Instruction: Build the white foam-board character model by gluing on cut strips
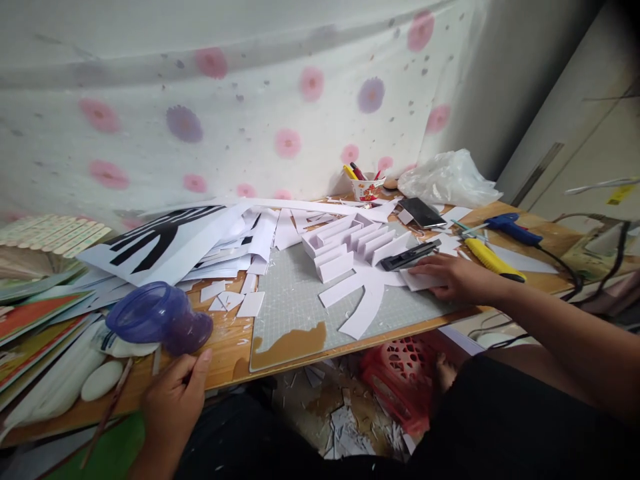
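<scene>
- The right hand lay at the right side of the grey cutting mat, its fingers stretched forward and slightly bent over a small white piece — whether they gripped it or only touched it, I could not tell.
- A black cutter lay just beyond those fingertips.
- The white cut-out shape lay on the mat, left of the right hand, with upright strips standing along its far part.
- The left hand was near the table's front edge, its fingers loosely curled; I could not tell if they held anything.
- The purple pot stood just beyond it — printed sheets lay farther back.
- A yellow-handled tool and a blue glue gun lay beyond the right forearm.
</scene>
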`<state>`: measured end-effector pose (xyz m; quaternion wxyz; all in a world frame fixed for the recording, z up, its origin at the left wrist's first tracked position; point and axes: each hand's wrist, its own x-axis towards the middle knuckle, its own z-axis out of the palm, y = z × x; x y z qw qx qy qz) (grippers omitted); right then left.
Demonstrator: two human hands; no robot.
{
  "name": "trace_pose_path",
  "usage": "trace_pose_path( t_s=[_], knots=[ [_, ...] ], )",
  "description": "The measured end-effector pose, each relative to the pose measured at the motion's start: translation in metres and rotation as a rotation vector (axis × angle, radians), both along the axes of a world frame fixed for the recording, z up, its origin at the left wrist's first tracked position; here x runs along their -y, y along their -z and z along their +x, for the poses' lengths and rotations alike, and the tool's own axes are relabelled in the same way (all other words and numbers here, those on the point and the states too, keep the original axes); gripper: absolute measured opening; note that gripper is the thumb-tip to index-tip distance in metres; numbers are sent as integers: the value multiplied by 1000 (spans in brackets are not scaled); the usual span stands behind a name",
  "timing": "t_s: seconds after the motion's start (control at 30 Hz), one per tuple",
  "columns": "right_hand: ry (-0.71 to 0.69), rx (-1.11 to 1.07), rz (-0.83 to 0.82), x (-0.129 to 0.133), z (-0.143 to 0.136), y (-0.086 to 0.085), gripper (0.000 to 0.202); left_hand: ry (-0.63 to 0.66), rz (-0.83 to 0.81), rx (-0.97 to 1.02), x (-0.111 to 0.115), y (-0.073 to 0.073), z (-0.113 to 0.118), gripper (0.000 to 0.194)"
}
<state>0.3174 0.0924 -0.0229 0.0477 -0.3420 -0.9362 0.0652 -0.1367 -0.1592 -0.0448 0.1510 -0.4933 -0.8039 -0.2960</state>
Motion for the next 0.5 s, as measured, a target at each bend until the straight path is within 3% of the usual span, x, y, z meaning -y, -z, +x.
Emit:
trace_pose_path(
  t_s=[0.5],
  knots=[
    [-53,-100,-44,-20,24,32,50,68,83,50,1,6,-1,40]
  ],
)
